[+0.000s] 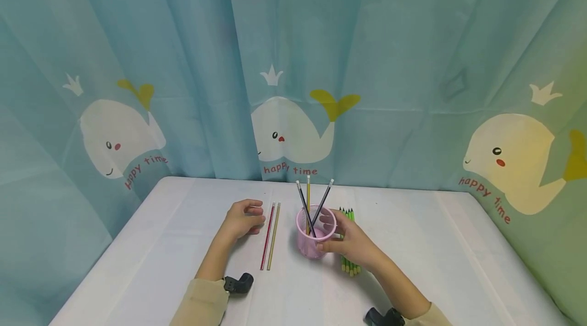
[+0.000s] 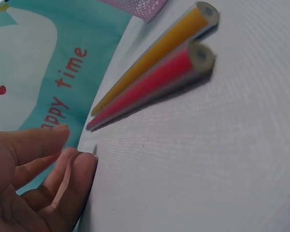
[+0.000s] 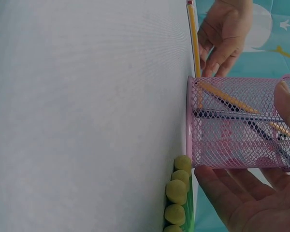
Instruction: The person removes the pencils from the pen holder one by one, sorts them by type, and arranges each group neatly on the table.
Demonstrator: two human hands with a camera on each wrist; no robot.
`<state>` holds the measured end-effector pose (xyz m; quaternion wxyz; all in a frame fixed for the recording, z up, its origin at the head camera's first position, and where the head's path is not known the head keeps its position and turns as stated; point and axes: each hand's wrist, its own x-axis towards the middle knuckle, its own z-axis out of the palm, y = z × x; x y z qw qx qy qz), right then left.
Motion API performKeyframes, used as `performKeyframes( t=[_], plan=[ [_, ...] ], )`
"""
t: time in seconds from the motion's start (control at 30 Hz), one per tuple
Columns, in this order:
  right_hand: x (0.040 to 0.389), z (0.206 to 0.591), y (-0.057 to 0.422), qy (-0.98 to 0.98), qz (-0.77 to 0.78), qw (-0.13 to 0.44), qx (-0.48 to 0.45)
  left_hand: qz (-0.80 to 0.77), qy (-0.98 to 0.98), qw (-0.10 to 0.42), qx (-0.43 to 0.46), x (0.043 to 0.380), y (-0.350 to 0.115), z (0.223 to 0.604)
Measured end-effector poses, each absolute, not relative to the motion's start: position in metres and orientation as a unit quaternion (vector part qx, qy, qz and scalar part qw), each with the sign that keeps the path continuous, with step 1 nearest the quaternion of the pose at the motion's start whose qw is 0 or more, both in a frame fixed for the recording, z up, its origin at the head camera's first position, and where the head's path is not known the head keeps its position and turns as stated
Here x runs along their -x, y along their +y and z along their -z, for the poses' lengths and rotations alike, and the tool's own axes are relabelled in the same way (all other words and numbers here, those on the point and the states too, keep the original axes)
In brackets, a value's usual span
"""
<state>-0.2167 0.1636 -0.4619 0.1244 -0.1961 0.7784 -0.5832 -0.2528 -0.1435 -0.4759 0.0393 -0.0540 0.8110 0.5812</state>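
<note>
A pink mesh pencil cup stands near the middle of the table. My right hand grips it from the right, thumb on the near side and fingers round the far side. Inside lean two dark pencils and a yellow pencil, their eraser ends up. To the left of the cup, a red pencil and a gold-yellow pencil lie side by side. Just left of these, my left hand rests with loosely bent fingers, holding nothing.
Several green pencils lie in a bundle right of the cup, partly under my right hand in the head view. Behind the white table hangs a blue-green curtain with whale prints.
</note>
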Motion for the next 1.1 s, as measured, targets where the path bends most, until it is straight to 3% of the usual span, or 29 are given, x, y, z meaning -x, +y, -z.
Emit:
performKeyframes(
  t=[0.5,1.1],
  plan=[
    [0.215,0.462,0.163,0.775,0.588,0.128,0.192,-0.594,0.803,0.035,0.027,0.25,-0.136,0.455],
    [0.215,0.462,0.163,0.777,0.585,0.122,0.197,-0.583,0.802,-0.004,-0.126,0.228,-0.114,0.415]
  ],
)
